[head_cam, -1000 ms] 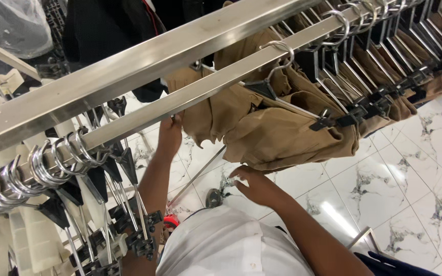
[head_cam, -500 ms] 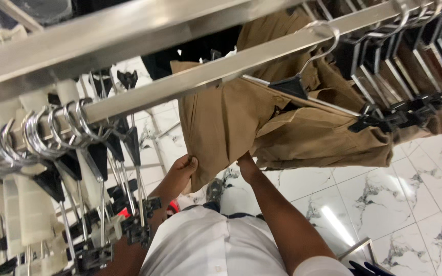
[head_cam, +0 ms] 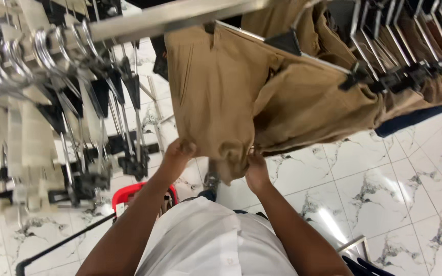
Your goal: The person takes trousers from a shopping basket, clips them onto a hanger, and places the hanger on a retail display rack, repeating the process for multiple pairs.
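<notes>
White marbled floor tiles [head_cam: 379,168] below me. Since a second ago I've pulled the tan trousers [head_cam: 221,102] down flat. Left hand [head_cam: 179,153] clenched on the lower hem, right hand [head_cam: 256,166] pinching its other corner, both arms raised. Trousers hang clipped from the steel rail [head_cam: 180,15], empty clip hangers [head_cam: 78,102] leftward.

We're looking straight down our own two bare forearms here, both reaching up and forward from a white-shirted chest. Our left hand [head_cam: 180,152] sits at the end of a nearly straight arm, fingers curled over and closed in a pinch, knuckles facing us. Our right hand [head_cam: 256,166] is just beside it, a bit lower, wrist bent slightly, fingers tucked up and gripping too. Both hands are close together and roughly level, elbows out of view below the frame.
</notes>
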